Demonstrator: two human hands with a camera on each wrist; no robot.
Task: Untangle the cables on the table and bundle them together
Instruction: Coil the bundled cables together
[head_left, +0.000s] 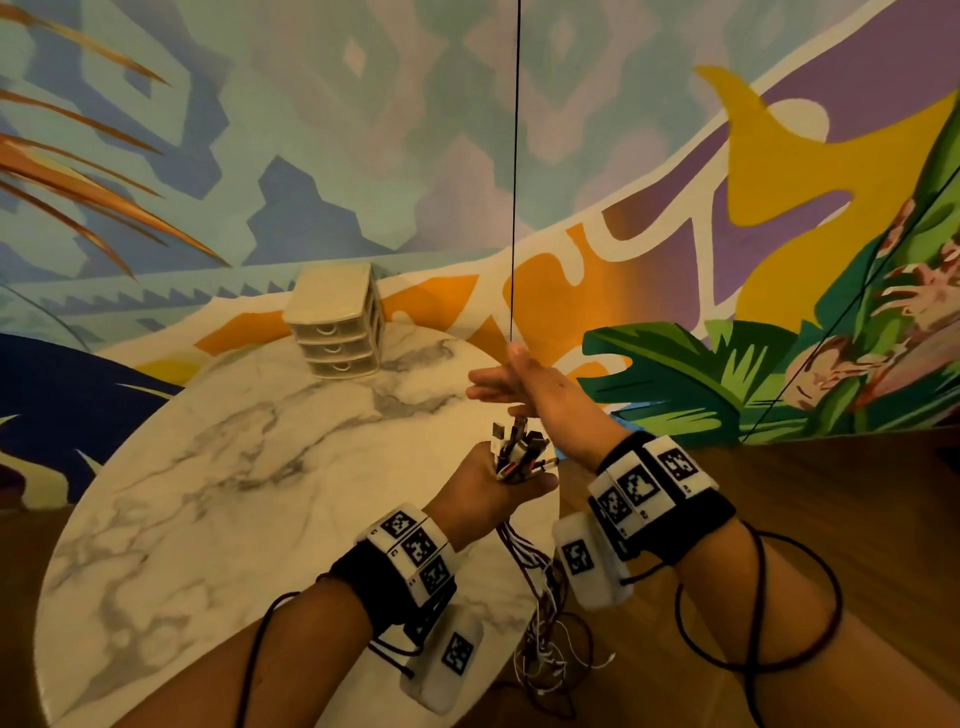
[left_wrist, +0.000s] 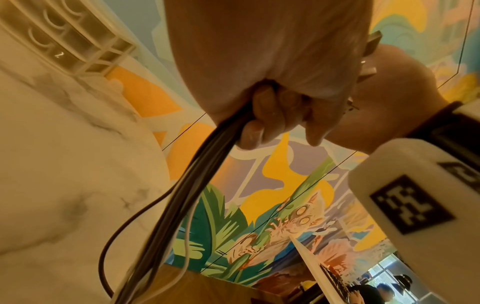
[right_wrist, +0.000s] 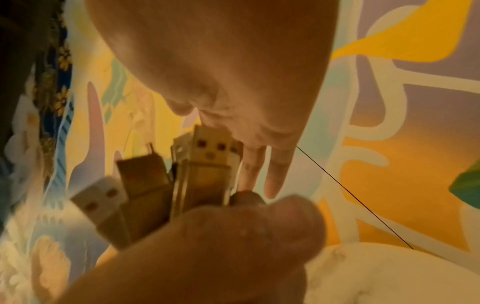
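The left hand (head_left: 488, 480) is curled in a fist round the cables (head_left: 519, 551), gripping them just below their plug ends. The left wrist view shows the fingers (left_wrist: 262, 115) wrapped tight on the dark and white strands. The plugs (head_left: 522, 449) stick up and out of the top of the fist as a splayed cluster; in the right wrist view several USB-style ends (right_wrist: 205, 164) fan out side by side, blurred.

The right hand (head_left: 524, 387) sits just above and beyond that cluster with fingers straight and spread, holding nothing that I can make out. Its palm faces toward the plugs, and its fingertips (right_wrist: 272, 185) hang close to them; whether they touch is unclear.

Below the left fist the cables hang down in a loose bunch, their long axis running roughly vertical, past the near edge of the worktop (head_left: 208, 493) and ending in a tangle of thin loops (head_left: 545, 660) low in the head view. So the free length lies below both hands, nearer the left hand, while the right hand is at the plug end. My reading is that the bundle is gathered at one end only, and the right hand would need to drop under the left to reach the slack.

A small drawer unit (head_left: 337, 319) stands at the far side of the worktop, well apart from the hands.
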